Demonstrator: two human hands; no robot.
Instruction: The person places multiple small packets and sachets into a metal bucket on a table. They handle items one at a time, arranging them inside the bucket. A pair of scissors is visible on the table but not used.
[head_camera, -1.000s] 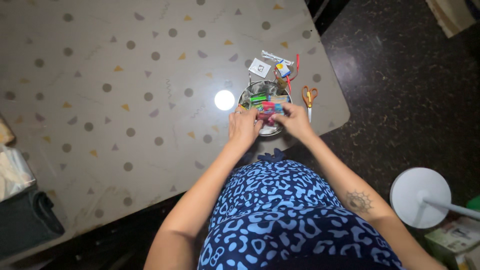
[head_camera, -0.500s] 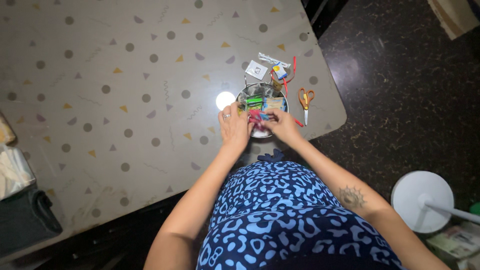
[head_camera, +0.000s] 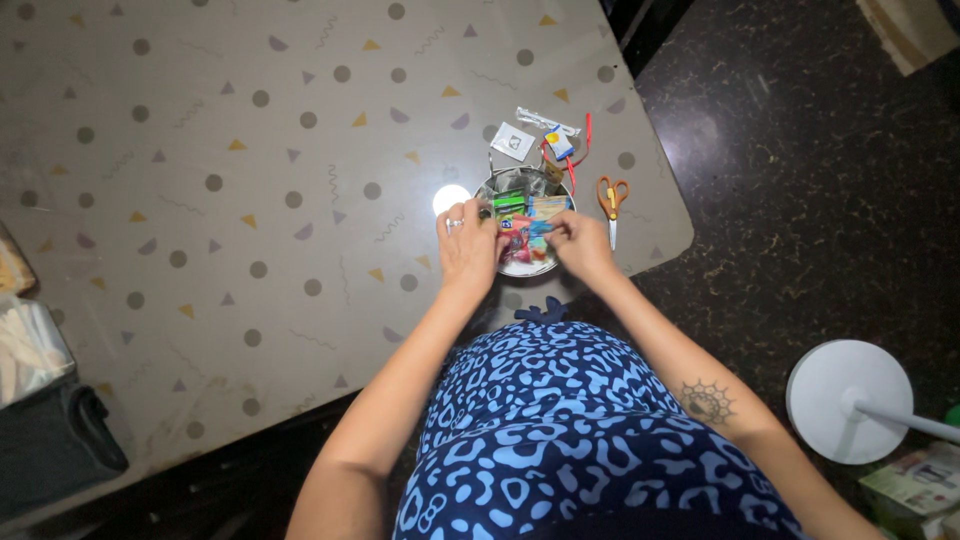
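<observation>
A round metal bowl (head_camera: 520, 180) stands near the table's front right corner, with several small coloured packets inside. My left hand (head_camera: 467, 248), a ring on one finger, rests at the bowl's left rim. My right hand (head_camera: 581, 245) is at its right rim. Between them both hands pinch a small red and blue packet (head_camera: 526, 236) over the bowl. A green packet (head_camera: 512, 204) and a pale blue one (head_camera: 548, 208) lie in the bowl behind it.
Orange-handled scissors (head_camera: 611, 198) lie right of the bowl. Behind it are a white sachet (head_camera: 513, 141), a clear wrapper (head_camera: 545, 121) and a red cord (head_camera: 574, 155). The patterned table (head_camera: 250, 200) spreads left. A white round lamp base (head_camera: 848, 400) stands on the dark floor.
Both hands have shifted slightly left and nearer the bowl while turning the red and blue packet between them. The rest has not moved.
</observation>
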